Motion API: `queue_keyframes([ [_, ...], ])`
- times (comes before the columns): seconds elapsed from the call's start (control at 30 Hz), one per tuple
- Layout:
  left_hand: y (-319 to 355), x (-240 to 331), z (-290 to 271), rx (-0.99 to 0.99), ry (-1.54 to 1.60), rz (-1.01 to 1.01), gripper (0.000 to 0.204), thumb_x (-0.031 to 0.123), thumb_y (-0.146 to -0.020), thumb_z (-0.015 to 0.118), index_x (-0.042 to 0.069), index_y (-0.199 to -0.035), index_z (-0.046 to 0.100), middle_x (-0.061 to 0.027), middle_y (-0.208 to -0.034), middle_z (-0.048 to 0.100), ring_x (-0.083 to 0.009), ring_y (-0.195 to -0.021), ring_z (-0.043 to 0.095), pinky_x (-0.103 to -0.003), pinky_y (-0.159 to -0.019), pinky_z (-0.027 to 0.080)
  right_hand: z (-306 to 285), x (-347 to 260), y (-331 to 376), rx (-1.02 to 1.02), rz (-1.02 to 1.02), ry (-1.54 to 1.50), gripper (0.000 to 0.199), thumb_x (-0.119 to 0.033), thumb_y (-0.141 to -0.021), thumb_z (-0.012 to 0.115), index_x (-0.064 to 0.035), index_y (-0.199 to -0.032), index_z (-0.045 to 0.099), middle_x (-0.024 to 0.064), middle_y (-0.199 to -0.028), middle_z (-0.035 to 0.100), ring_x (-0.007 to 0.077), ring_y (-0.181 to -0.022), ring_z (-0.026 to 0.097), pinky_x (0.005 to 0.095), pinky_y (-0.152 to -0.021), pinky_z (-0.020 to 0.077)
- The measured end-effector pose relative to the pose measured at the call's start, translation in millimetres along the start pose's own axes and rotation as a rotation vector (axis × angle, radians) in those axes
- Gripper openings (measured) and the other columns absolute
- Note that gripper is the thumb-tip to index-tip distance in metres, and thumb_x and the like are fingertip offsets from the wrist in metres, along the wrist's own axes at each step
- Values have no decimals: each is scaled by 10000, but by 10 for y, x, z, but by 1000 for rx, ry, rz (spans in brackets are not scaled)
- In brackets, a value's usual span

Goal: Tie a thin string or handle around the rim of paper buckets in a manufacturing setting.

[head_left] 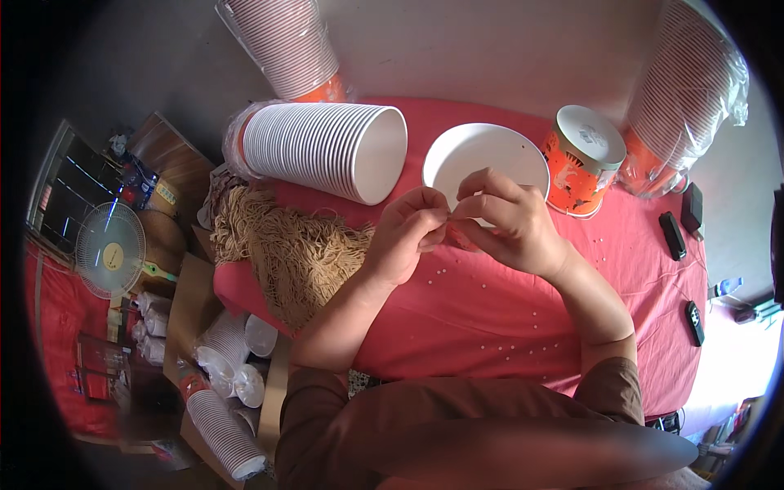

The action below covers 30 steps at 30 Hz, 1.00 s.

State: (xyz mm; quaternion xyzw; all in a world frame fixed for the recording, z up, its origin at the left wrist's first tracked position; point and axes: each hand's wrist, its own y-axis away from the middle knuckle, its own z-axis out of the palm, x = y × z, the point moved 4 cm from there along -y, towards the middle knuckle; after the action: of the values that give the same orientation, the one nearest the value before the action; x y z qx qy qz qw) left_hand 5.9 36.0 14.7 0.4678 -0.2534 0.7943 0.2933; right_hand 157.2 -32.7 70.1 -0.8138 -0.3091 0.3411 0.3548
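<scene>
Pinching together, left hand [406, 231] and right hand [504, 219] meet fingertips, nearly closed on something too small to tell; white bowl [482, 151] just behind fingers.

Two hands, left [408, 233] and right [506, 220], are showing. Four stacks of paper cups are showing: one lying on the table [322, 151], two wrapped ones upright behind [286, 45] [686, 98], one on the floor [220, 433]. One orange cup [581, 159] is standing upside down. One fan [110, 249] is standing.
</scene>
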Motion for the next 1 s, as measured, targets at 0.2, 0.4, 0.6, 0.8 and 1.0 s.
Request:
queue_keyframes([
  [0.2, 13, -8, 11, -17, 87, -61, 78, 105, -949, 562, 45, -978, 602, 32, -729, 533, -12, -552, 386, -172, -487, 289, 8, 16, 12, 25, 8, 42, 223, -61, -708, 794, -62, -886, 659, 62, -915, 646, 259, -691, 673, 368, -580, 542],
  [0.4, 3, -35, -23, 19, 102, -56, 104, 110, -958, 565, 33, -997, 621, -3, -762, 580, -24, -544, 412, -171, -471, 312, 5, 49, 10, 19, -3, 19, 218, -36, -722, 783, -55, -890, 645, 72, -860, 666, 250, -691, 683, 346, -561, 540],
  [0.6, 8, -62, -43, 49, 68, 8, 110, 101, -955, 579, 25, -1015, 631, -13, -768, 575, -32, -542, 412, -173, -473, 324, -8, 33, 8, 22, -12, 31, 221, -11, -718, 775, -52, -884, 635, 75, -789, 670, 254, -672, 681, 341, -567, 537],
  [0.8, 29, 85, 12, 95, -331, 167, 86, 48, -926, 633, 4, -998, 651, -12, -801, 645, -32, -607, 518, -187, -542, 416, -49, -3, -16, 17, -53, 181, 183, -35, -719, 761, -65, -848, 635, 67, -706, 646, 244, -626, 655, 367, -545, 505],
  [1.0, 48, 171, 62, 184, -770, 487, 57, -32, -884, 647, -2, -932, 647, 19, -798, 641, -26, -637, 526, -184, -591, 424, -25, 3, 4, -23, -77, 289, 169, -67, -725, 761, -73, -824, 625, 63, -651, 634, 255, -583, 639, 381, -531, 497],
])
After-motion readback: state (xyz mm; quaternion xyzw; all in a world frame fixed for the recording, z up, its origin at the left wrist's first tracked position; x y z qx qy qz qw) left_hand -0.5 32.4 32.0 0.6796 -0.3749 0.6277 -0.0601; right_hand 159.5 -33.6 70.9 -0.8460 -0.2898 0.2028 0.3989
